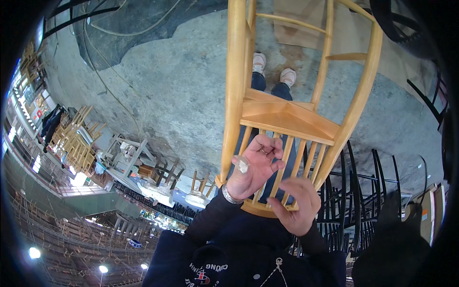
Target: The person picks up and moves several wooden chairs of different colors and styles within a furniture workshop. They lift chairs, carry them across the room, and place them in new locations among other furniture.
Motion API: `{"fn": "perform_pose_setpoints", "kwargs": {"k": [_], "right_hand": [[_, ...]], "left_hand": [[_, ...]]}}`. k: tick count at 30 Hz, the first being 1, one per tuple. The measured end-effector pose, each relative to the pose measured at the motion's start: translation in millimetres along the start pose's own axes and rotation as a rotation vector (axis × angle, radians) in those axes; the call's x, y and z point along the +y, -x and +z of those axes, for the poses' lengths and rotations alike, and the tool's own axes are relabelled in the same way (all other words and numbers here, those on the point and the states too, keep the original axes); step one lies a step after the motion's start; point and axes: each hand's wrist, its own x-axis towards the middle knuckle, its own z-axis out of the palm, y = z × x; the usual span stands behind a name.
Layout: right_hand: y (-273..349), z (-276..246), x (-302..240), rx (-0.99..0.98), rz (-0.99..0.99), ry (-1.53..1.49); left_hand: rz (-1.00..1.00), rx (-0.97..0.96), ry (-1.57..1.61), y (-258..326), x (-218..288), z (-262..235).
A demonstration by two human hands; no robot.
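A light wooden chair (pixel 233 95) stands tipped in front of me, its legs pointing away and its slatted back (pixel 300 155) toward my body. The seat frame (pixel 282 123) shows a bare wooden corner. Over the slats, my left hand (pixel 256 167) is turned palm up, thumb apart and fingers loosely bent. A whitish lump or wrap (pixel 243 164) sits at its thumb; which of the two, I cannot make out. Close by on the right, my right hand (pixel 299 203) hovers over the lower slats, thumb and fingers spread, slightly blurred, with nothing visible in it.
Black chair frames (pixel 349 191) crowd the right side. At left stand a grey work stand (pixel 131 155), round-seated stools (pixel 197 197) and stacked wooden frames (pixel 79 138). A cable (pixel 110 88) crosses the concrete floor, and cardboard (pixel 306 36) lies beyond the chair.
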Motion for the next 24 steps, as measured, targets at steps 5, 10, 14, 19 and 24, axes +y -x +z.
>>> {"fn": "perform_pose_setpoints", "kwargs": {"k": [5, 10, 14, 19, 24], "right_hand": [[-35.2, 10.2, -2.9, 0.024, -0.143, -0.129], [-30.3, 2.0, 3.0, -0.038, 0.147, -0.446], [-23.9, 0.4, 5.4, 0.088, 0.467, -0.855], [-10.0, -50.6, 64.7, 0.577, 0.529, -0.145], [1.5, -144.9, 223.6, 0.975, 0.490, -0.051]], "left_hand": [[-0.063, 0.056, -0.226, -1.1, -10.3, 13.2], [-0.085, 0.028, -0.228, -1.4, -16.1, 16.9], [-0.135, 0.055, -0.217, 2.4, -20.1, 10.6], [0.112, 0.188, -0.279, 2.2, 4.9, -22.1], [0.545, 0.500, -0.750, -60.5, 69.1, -71.7]]}}
